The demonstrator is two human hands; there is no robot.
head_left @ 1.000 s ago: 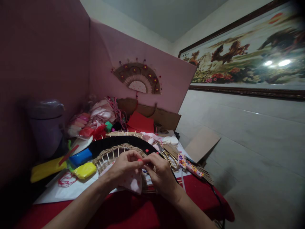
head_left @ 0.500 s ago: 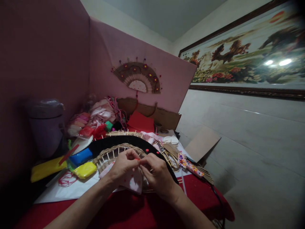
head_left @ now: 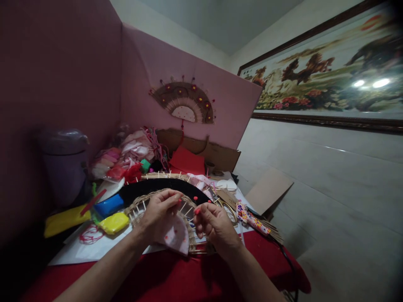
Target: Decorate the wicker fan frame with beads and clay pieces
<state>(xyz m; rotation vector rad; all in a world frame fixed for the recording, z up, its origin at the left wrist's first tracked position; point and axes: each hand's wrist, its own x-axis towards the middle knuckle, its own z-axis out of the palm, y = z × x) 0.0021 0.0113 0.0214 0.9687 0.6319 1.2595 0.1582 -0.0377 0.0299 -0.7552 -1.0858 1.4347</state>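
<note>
My left hand (head_left: pixel 162 209) pinches a small red piece (head_left: pixel 179 201) over the woven fan. To its right, my right hand (head_left: pixel 212 222) has thumb and forefinger closed on another small red piece (head_left: pixel 197 210). The two hands are apart. Beneath them lies the fan's wicker weave (head_left: pixel 191 235) with thin pale sticks, a black band (head_left: pixel 166 183) along its upper part, and dotted pale cloth (head_left: pixel 176 235) at its base. Red beads (head_left: pixel 195 198) stand by the black band.
Yellow packet (head_left: pixel 115 222), blue packet (head_left: pixel 109 206) and pink thread (head_left: pixel 91 234) lie left. Gold-handled scissors (head_left: pixel 231 212) and a flowered glue gun (head_left: pixel 252 220) lie right. A finished fan (head_left: pixel 184 102) hangs on the pink board behind, above red sheets (head_left: pixel 187 160).
My hands have moved apart from where their fingertips met. A red piece now shows at each hand's fingertips, and the view has shifted slightly.
</note>
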